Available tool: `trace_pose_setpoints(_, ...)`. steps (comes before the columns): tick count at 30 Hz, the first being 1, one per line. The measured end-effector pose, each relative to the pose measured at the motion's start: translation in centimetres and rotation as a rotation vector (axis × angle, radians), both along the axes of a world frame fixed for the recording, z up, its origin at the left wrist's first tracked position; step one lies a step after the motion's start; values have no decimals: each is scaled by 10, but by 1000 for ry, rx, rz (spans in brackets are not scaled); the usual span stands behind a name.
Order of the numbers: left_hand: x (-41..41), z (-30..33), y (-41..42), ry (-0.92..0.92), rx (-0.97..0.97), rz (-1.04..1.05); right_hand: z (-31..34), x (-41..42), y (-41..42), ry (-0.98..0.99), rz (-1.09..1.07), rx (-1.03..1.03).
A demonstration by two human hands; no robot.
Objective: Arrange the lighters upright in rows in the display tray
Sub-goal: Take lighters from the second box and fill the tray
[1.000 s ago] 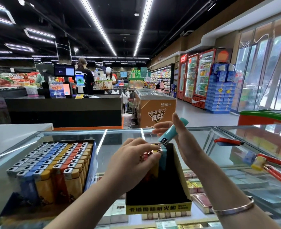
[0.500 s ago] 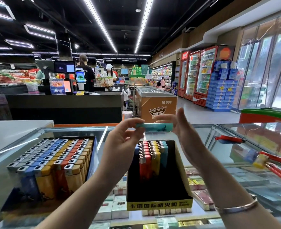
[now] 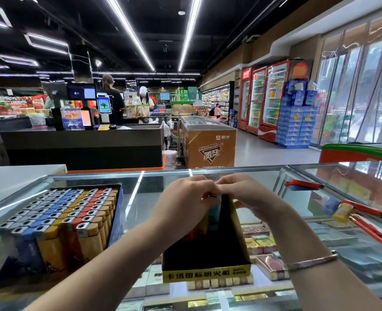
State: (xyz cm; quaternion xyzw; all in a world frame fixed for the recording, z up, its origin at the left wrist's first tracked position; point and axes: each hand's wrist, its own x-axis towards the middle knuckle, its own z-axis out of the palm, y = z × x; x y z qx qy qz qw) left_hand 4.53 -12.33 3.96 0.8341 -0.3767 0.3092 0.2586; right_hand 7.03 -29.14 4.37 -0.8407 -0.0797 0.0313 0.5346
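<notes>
A black display tray (image 3: pixel 208 275) with a yellow front label stands on the glass counter. Red, yellow and teal lighters stand upright at its back, mostly hidden by my hands. My left hand (image 3: pixel 184 204) and my right hand (image 3: pixel 249 196) meet over the tray's back rows, fingertips curled together on the top of an upright teal lighter (image 3: pixel 214 213) that sits among the others. The front part of the tray holds no lighters.
A second tray (image 3: pixel 62 223), packed with grey, blue, yellow and orange lighters, stands at the left. Loose lighters lie on the glass at the right: a red one (image 3: pixel 304 185), a yellow one (image 3: pixel 341 213) and more red ones (image 3: pixel 374 232). Cigarette packs show under the glass.
The teal lighter, held level between both hands above the tray half a second ago, now stands upright in the back rows. Both hands have dropped down onto it.
</notes>
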Motion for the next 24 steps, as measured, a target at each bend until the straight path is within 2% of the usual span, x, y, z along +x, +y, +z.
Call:
trace_pose_setpoints(13, 5, -4, -3, -84, 141, 82, -1, 1, 3, -19, 5, 9)
trace_pose_setpoints(17, 6, -10, 1, -74, 123, 129, -2, 2, 3, -22, -6, 3)
trace_pose_setpoints(21, 11, -17, 10, 116, 110, 69, -4, 4, 2, -16, -8, 23)
trace_pose_setpoints(24, 11, -20, 21, 230, 217, 50, -3, 5, 1, -15, -16, 11)
